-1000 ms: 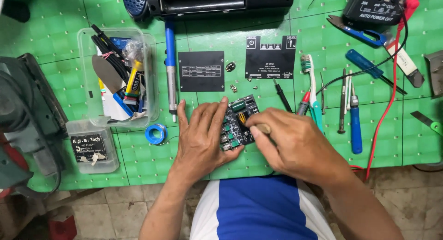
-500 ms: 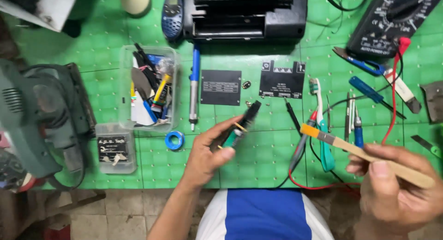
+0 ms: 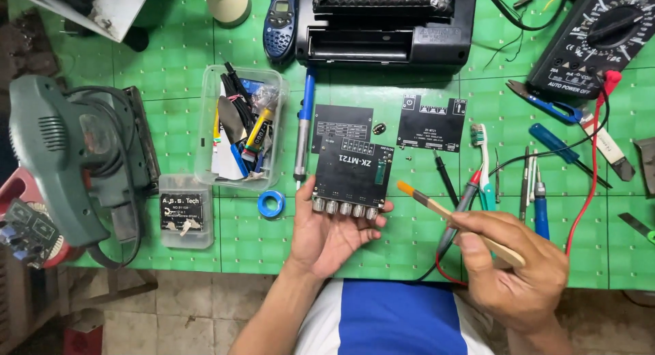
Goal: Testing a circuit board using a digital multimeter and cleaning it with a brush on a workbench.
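The black amplifier board [image 3: 353, 175] rests in the left hand [image 3: 329, 226], which cups it from below, fingers curled up round its edges, above the near part of the green cutting mat [image 3: 273, 239]. One row of four silver knobs [image 3: 344, 208] lines the board's near edge. Just right of the board, the right hand [image 3: 515, 266] is closed round one wooden-handled brush [image 3: 458, 220], whose orange bristle tip points at the board without touching it.

Beyond the board lie two flat black panels: one [image 3: 343, 125] touching its far edge, the other [image 3: 432, 123] to the far right of it. One blue-handled soldering iron [image 3: 303, 126] lies just left of the board, and one blue tape roll [image 3: 271, 204] nearer on that side. Further left are two clear plastic containers: the open tub [image 3: 206, 150] is crammed with small tools, tubes and wires, too tangled to count; the small lidded box [image 3: 185, 211] holds parts I cannot make out. Left of those sits one green power tool [image 3: 65, 160].

Right of the board lie one toothbrush [image 3: 482, 165], two blue screwdrivers [image 3: 561, 150], and a black multimeter [image 3: 597, 37] at the far right with one red lead [image 3: 592, 171]. Beyond the board stands a black device housing [image 3: 385, 24], a blue handset [image 3: 280, 24] to its left.
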